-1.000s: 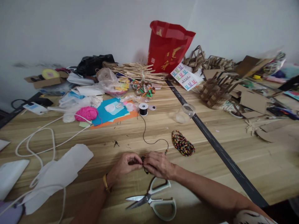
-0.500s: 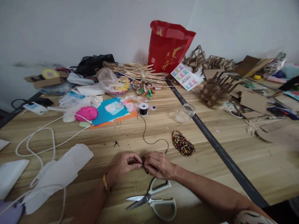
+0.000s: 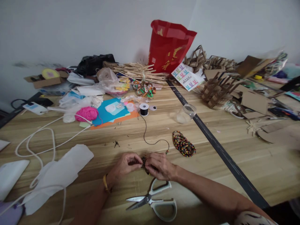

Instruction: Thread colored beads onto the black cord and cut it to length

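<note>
Low over the wooden table, my left hand (image 3: pixel 128 163) and my right hand (image 3: pixel 160 166) meet at a small beaded string (image 3: pixel 143 161). Both pinch it, and the fingers hide part of it. From beside my right hand a black cord (image 3: pixel 152 143) with a few beads on its end curves back to a spool of black cord (image 3: pixel 143 109). A coiled string of multicoloured beads (image 3: pixel 184 144) lies to the right of my hands. Open scissors with pale handles (image 3: pixel 152 200) rest just below my right hand.
Paper sheets (image 3: pixel 58 178) and a white cable (image 3: pixel 53 140) lie on the left. Pink yarn (image 3: pixel 86 114) sits by blue paper (image 3: pixel 105 109). A clear plastic cup (image 3: pixel 186 113) stands beyond the beads. At the back are a red bag (image 3: pixel 168 47) and woven baskets (image 3: pixel 214 90).
</note>
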Demonstrator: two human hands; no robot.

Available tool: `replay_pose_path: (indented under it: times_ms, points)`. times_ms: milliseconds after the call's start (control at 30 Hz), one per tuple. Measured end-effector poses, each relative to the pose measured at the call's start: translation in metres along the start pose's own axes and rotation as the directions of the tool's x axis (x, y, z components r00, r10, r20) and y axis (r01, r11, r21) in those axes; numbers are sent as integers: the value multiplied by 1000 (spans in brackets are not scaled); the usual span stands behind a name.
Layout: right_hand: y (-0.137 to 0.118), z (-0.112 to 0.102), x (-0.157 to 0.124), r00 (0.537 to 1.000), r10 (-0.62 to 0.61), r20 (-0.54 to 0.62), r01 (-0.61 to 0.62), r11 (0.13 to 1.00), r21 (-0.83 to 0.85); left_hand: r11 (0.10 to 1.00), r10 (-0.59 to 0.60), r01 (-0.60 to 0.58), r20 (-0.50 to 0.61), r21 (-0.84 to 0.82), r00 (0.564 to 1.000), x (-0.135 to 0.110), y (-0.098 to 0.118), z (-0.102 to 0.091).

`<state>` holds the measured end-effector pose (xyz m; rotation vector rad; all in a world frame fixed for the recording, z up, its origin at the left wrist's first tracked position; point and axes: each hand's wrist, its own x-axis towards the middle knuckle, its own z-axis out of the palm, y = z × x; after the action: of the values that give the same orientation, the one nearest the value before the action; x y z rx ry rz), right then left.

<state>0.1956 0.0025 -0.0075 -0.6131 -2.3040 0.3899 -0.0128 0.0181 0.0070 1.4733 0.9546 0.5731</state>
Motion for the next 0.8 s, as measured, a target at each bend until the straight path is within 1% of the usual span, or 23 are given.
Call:
replay_pose_path:
  times_ms: [233, 467, 800]
  points:
    - [0, 0, 0, 1000, 19, 10, -19, 1000, -1, 1000, -8, 8, 0, 12, 1000, -1, 3, 1]
    - [0, 1, 0, 1000, 8, 5, -8, 1000, -1, 1000, -4, 4, 6, 16, 1000, 0, 2, 0]
    - [1, 1, 0, 1000, 10, 14, -9, 1000, -14, 999, -24, 24, 15, -29, 1000, 0, 1, 1]
